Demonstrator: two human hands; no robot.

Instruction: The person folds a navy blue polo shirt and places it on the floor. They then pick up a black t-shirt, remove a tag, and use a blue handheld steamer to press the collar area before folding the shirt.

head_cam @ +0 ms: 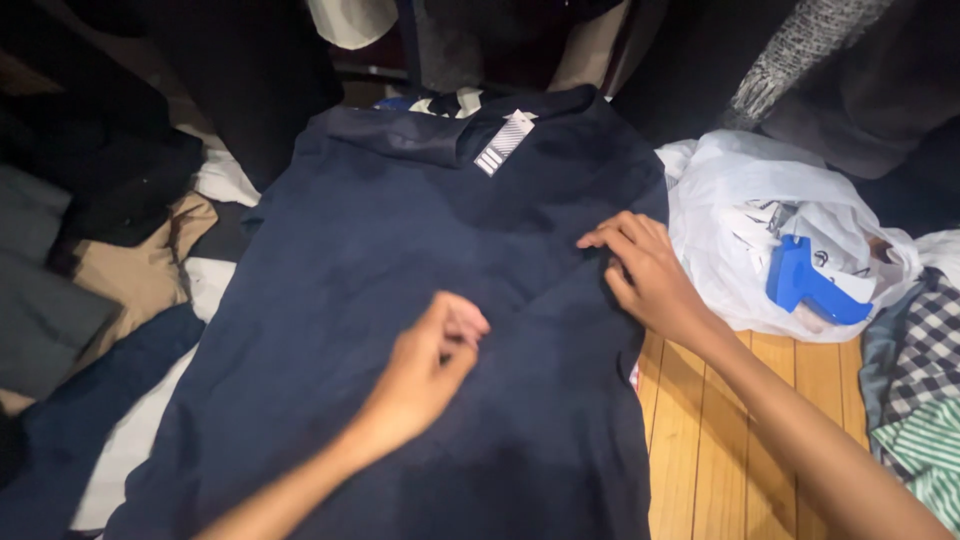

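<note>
- A dark navy shirt [400, 300] lies spread flat in the middle, partly on a wooden floor [730, 430] and partly over a heap of other clothes.
- The left hand [425, 365] rests on the shirt's middle, fingers curled together with the thumb against them, seeming to pinch a bit of the cloth.
- The right hand [645, 270] lies on the shirt near its right edge, fingers bent and pressed down on a fold; it grips nothing else.
- A striped paper tag [503, 142] sits at the shirt's collar, at the far end.
- Just right of the shirt, a white plastic bag [720, 180] slumps open on the floor; inside it lie a blue plastic tool [805, 280] and some printed white paper.
- A checked cloth [925, 350] and a green striped one [925, 455] lie at the far right.
- Tan, grey and dark clothes [130, 270] pile up on the left.
</note>
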